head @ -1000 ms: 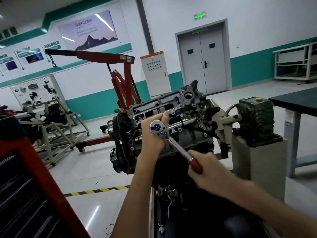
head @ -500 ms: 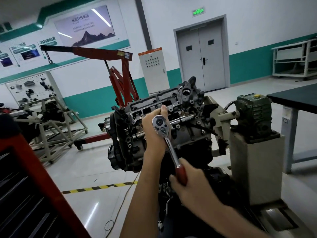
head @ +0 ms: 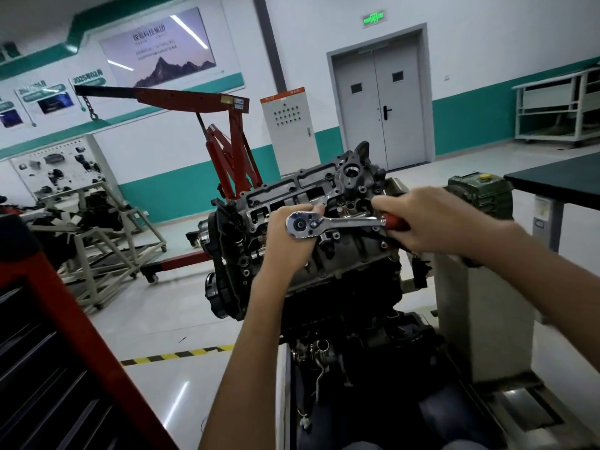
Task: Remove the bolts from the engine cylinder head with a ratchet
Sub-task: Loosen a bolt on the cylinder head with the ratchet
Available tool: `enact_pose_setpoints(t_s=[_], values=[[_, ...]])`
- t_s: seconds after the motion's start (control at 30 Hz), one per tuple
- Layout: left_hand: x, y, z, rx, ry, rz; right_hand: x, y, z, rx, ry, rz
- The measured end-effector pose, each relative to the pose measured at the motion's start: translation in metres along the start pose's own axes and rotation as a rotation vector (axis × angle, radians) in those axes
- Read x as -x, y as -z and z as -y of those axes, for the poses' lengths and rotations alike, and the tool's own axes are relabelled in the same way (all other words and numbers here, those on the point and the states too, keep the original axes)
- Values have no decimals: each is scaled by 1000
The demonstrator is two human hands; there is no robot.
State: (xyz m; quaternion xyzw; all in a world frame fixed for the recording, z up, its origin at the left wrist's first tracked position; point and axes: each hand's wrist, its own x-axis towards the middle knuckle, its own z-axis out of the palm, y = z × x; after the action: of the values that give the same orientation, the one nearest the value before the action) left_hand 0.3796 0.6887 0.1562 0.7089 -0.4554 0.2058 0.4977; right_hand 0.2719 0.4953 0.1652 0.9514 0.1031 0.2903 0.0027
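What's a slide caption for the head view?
Left hand steadies the ratchet at its head against the cylinder head while the right hand grips the red handle.

We see the ratchet (head: 344,222), chrome with a red grip, lying almost level across the front of the engine cylinder head (head: 352,253), its round drive end nearer the left end. The casting is grey metal (uncovered, cavities showing), tilted toward us, with small bolts (head: 384,245) dotting its face.
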Motion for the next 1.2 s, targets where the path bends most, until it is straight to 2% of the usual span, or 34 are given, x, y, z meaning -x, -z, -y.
enact_pose_setpoints(t_s=[0.07, 0.17, 0.27, 0.33, 0.37, 0.5, 0.6, 0.67, 0.7, 0.77, 0.83, 0.93, 1.03, 1.1, 1.2], values=[[2, -9, 2, 49, 41, -137, 17, -22, 19, -143, -85, 7], [0, -21, 3, 53, 102, -282, 45, -62, 73, -550, -274, -112], [-2, -28, -3, 19, 119, -367, 50, -93, 136, -929, -401, -205], [-2, -29, -2, 17, 126, -378, 46, -101, 157, -1061, -424, -213], [-1, -27, 0, 27, 125, -362, 44, -100, 155, -1054, -420, -195], [1, -6, 3, 64, 70, -163, 42, -67, 95, -722, -262, -64], [-2, 7, 3, 22, 33, -2, 23, -27, 36, -323, -101, 81], [-1, 5, 0, -51, 7, 60, 7, -4, 11, -23, -44, 35], [0, 3, 0, -64, 2, 45, 3, 1, 5, 28, -41, 4], [1, -5, 2, -9, 31, -62, 7, -5, 11, -30, -79, 13], [2, -11, 5, 61, 72, -186, 25, -32, 37, -210, -168, -16], [0, -20, 4, 55, 118, -318, 47, -75, 103, -655, -334, -130], [0, -23, -3, 25, 106, -329, 42, -103, 157, -1009, -422, -203], [1, -18, -1, 51, 99, -292, 38, -105, 158, -1004, -406, -185], [5, -1, 5, 98, 69, -173, 39, -82, 112, -737, -295, -87]])
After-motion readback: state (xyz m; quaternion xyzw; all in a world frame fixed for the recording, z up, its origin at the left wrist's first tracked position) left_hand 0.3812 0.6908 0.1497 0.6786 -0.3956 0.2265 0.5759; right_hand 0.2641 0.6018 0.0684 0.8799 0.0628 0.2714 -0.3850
